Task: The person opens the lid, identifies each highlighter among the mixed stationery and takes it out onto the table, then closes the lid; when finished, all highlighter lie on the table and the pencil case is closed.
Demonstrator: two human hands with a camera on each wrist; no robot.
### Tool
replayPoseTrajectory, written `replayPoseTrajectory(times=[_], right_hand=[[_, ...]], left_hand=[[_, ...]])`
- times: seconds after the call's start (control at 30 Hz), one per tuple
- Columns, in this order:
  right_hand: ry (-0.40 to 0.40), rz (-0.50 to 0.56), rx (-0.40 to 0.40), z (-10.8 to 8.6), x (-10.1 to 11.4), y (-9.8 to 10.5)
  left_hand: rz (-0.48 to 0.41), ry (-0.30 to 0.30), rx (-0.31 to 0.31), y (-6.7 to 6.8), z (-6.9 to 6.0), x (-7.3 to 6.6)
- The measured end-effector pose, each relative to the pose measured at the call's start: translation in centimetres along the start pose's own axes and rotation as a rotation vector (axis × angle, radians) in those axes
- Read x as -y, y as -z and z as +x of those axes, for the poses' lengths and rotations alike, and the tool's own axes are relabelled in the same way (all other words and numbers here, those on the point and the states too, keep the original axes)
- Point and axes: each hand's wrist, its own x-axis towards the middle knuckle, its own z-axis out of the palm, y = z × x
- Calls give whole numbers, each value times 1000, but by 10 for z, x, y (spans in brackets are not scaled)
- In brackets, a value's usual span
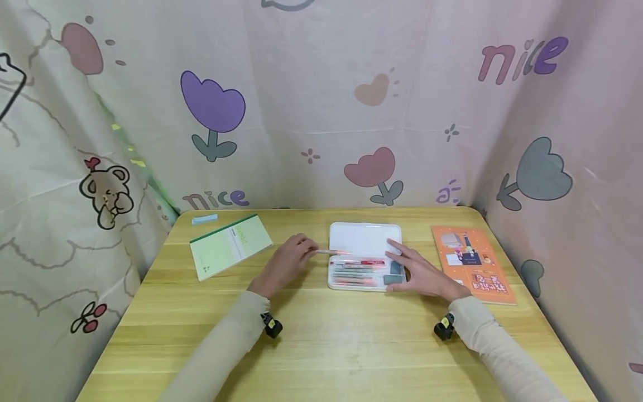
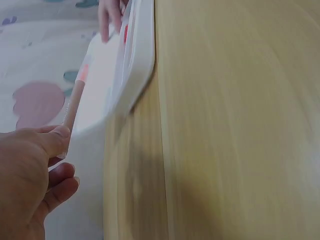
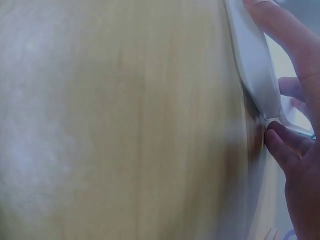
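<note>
- One slim pen [image 2: 75, 104] was clamped in the fingers of the left hand [image 1: 288, 259], by its end (probably leaving the pink tip [image 2: 83, 73] free).
- Its long axis ran left to right, tip pointing over the open pencil case [image 1: 363, 237].
- Fingers of the right hand [image 1: 424, 273], apart, touched the case's side, seemingly steadying it.
- Below lay the bench [image 1: 341, 346].

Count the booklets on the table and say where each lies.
2: the green booklet, left of the open case, and the orange booklet, right of it.
</note>
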Motion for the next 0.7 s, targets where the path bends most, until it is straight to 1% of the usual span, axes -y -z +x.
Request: replayPoseTrajectory(times=[0.13,0.2,0.3,0.4,0.5,0.6,0.7], right_hand=[[-16,17,8,0,3,2],[-17,19,9,0,3,3],[-8,14,12,-1,3,4],[0,17,12,-1,2,5],[5,21,12,0,1,5],[6,23,16,0,1,5],[6,25,23,2,1,3]], left_hand=[[-25,49,-49,14,-22,23],[-38,68,-62,20,-34,34],[-31,95,-68,26,-51,46],[-26,118,-56,29,-63,54],[-35,143,-27,27,-68,58],[-40,163,1,23,-69,58],[-25,160,12,19,-69,57]])
